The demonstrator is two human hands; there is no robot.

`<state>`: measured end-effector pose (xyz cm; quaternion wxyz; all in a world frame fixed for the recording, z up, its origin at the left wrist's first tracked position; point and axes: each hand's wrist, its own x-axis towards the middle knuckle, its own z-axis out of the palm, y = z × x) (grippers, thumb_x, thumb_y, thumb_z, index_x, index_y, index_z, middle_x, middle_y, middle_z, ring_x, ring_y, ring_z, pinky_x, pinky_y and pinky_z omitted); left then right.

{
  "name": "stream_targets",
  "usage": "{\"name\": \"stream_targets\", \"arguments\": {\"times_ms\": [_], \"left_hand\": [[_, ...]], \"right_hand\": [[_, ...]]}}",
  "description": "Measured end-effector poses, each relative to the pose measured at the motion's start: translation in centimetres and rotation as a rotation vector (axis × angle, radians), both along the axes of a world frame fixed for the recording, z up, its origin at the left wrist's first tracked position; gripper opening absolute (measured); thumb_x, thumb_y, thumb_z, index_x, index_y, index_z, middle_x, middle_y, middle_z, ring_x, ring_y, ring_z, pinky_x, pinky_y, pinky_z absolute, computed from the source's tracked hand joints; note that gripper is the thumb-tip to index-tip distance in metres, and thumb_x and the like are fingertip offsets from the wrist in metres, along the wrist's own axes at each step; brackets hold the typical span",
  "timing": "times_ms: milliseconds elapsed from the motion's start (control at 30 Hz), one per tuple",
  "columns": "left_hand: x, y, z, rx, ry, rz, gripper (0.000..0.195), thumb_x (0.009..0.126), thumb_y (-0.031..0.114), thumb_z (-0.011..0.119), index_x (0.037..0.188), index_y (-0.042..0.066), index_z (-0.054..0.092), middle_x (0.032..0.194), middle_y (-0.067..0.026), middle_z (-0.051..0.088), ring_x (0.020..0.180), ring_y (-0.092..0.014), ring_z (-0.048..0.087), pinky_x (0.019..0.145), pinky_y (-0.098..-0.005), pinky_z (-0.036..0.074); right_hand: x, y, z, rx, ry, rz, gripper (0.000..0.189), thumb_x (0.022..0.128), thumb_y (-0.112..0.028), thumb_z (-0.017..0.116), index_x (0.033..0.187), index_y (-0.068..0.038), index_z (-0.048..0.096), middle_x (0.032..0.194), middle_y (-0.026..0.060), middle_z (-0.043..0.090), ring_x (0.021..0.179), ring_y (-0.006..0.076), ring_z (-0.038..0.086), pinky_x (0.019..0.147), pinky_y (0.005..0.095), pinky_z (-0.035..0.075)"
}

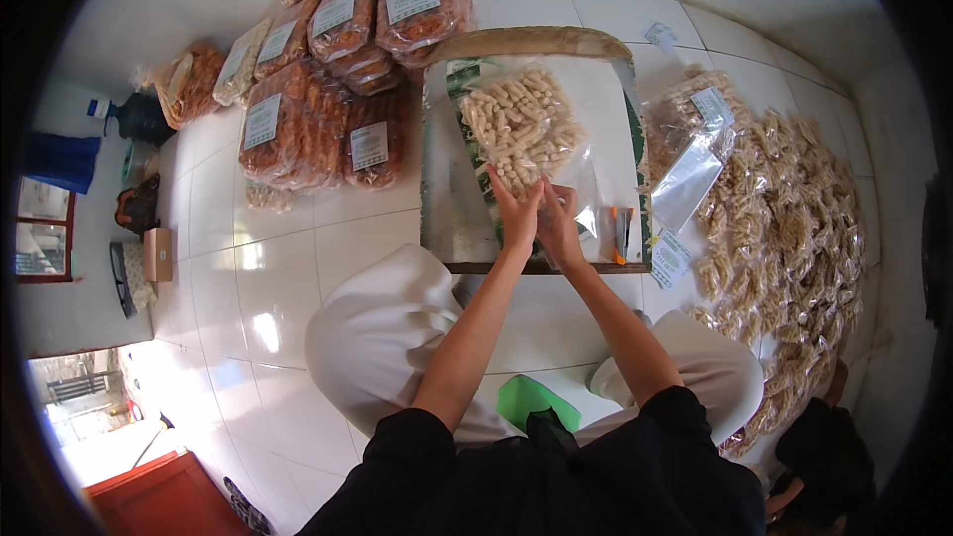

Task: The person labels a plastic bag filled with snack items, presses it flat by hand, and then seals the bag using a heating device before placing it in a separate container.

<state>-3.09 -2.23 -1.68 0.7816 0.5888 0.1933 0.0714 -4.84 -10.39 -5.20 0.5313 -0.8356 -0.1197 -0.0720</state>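
Observation:
A clear plastic bag of pale stick-shaped snacks (525, 119) lies on a low table (604, 100) with a white and green covering. At the bag's near end, my left hand (515, 212) presses with thumb and fingers against the plastic. Close beside it, my right hand (560, 227) pinches the bag's gathered plastic end; its fingertips are partly hidden. An orange and black cutter knife (621, 236) rests at the table's near right corner. Under the filled bag, more clear plastic spreads over the tabletop.
Stacked packs of reddish-brown snacks (287, 126) stand on the tiled floor at left. On the right are a large heap of small snack bags (789, 238), flat clear bags (685, 182) and printed labels (671, 259). A green container (532, 402) sits between my legs. Another person (826, 454) is at lower right.

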Motion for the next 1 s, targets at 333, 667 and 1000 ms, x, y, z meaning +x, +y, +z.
{"name": "stream_targets", "arguments": {"times_ms": [333,667,1000], "left_hand": [[1.1,0.7,-2.3,0.779,-0.052,0.232,0.096,0.065,0.022,0.069,0.139,0.001,0.012,0.126,-0.0220,0.028,0.115,-0.037,0.031,0.097,-0.0454,0.028],[0.3,-5.1,6.2,1.081,0.093,0.195,0.083,0.066,0.021,0.072,0.132,0.015,0.023,0.121,-0.0151,0.029,0.114,-0.033,0.031,0.090,-0.0514,0.027],[-3.9,-29.7,3.1,0.804,-0.636,-0.715,0.077,0.066,0.017,0.074,0.127,0.006,0.028,0.119,-0.0176,0.036,0.111,-0.033,0.033,0.094,-0.0439,0.028]], "right_hand": [[-1.2,-6.4,3.0,-0.272,-0.011,0.470,0.077,0.074,-0.006,0.064,0.138,-0.001,0.020,0.138,0.0242,0.023,0.125,0.0399,0.027,0.103,0.0409,0.028],[-4.8,-27.8,14.4,-0.451,0.318,-0.015,0.038,0.081,-0.019,0.062,0.114,-0.002,0.055,0.105,0.0159,0.060,0.093,0.0248,0.059,0.080,0.0354,0.047],[-16.9,-42.4,5.5,-0.175,0.347,-0.749,0.026,0.079,-0.007,0.058,0.104,-0.002,0.061,0.099,0.0187,0.063,0.084,0.0270,0.063,0.073,0.0344,0.049]]}}
